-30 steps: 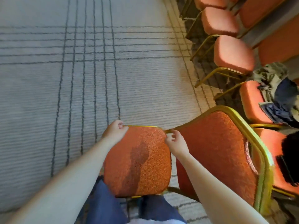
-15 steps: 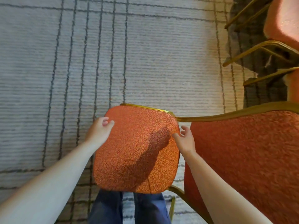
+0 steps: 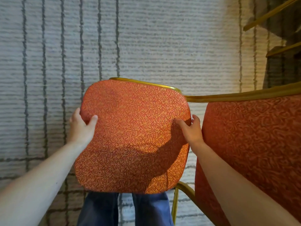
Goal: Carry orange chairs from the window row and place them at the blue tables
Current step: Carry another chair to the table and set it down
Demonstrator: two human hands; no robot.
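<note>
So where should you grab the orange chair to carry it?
Probably by the chair seat, one hand from each side. Its padded side edges are free, so fingers can curl under with thumbs on top, as the left hand and right hand do now.

One orange chair (image 3: pixel 133 136); two hands: left hand (image 3: pixel 81 129), right hand (image 3: pixel 193 132); two gold legs (image 3: pixel 283 49).

the chair seat (image 3: pixel 133 136) hangs mid-view over the carpet (image 3: pixel 162 46), the left hand (image 3: pixel 81 128) gripping its left edge and the right hand (image 3: pixel 192 131) its right edge. the chair back (image 3: pixel 252 144) stands just right of the seat. the person's legs (image 3: pixel 123 209) lie under its near edge, and other chair legs (image 3: pixel 273 17) show at the far upper right.
</note>
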